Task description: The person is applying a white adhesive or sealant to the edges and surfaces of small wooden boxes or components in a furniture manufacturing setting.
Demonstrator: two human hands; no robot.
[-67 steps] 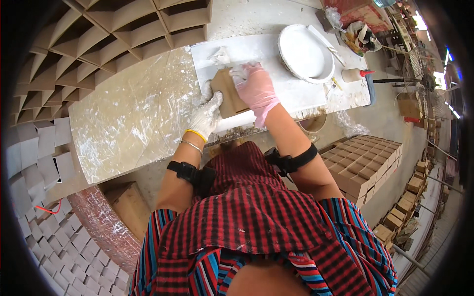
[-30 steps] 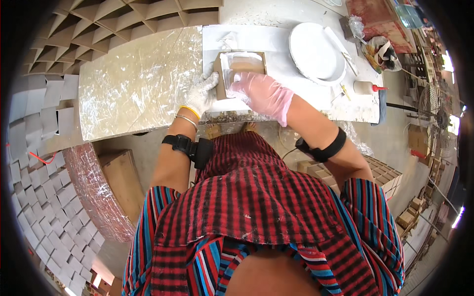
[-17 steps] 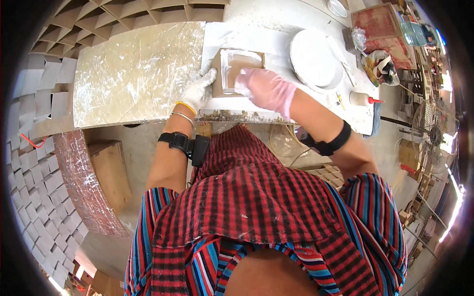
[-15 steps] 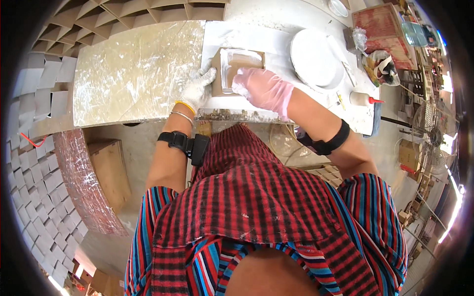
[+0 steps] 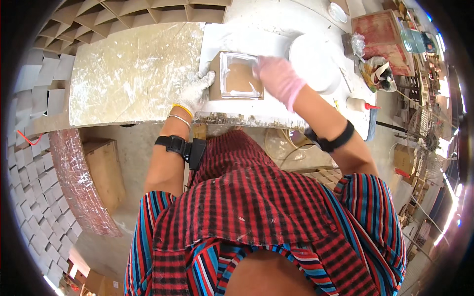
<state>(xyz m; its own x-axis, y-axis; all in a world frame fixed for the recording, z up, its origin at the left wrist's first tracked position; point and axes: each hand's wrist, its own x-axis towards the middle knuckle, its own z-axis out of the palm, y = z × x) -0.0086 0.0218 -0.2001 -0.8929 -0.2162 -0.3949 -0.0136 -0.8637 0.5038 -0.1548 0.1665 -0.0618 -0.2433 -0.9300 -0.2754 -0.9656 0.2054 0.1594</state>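
A small brown board box point(image 5: 242, 79) stands on a white sheet on the bench, with white paste smeared in a band around the edges of its upper face. My left hand point(image 5: 195, 91), in a white, paste-stained glove, braces the box's left side with the fingers and thumb against it. At the box's right edge is my right hand point(image 5: 280, 79), in a thin pinkish glove. Its fingers are curled together and slightly blurred; whatever they hold is hidden. Just beyond it lies a round white pan point(image 5: 316, 61) coated with white paste.
Right of the pan lie a flat tool point(image 5: 347, 79) and a white bottle with a red nozzle point(image 5: 356, 104). A scratched board point(image 5: 133, 74) covers the bench's left part. Brown divider grids point(image 5: 113, 17) stand at the back left, and stacked grey-white boxes point(image 5: 37, 192) fill the far left.
My right hand has moved right, from over the box's front face to its right edge, uncovering the paste band there. My left hand stays at the box's left side.
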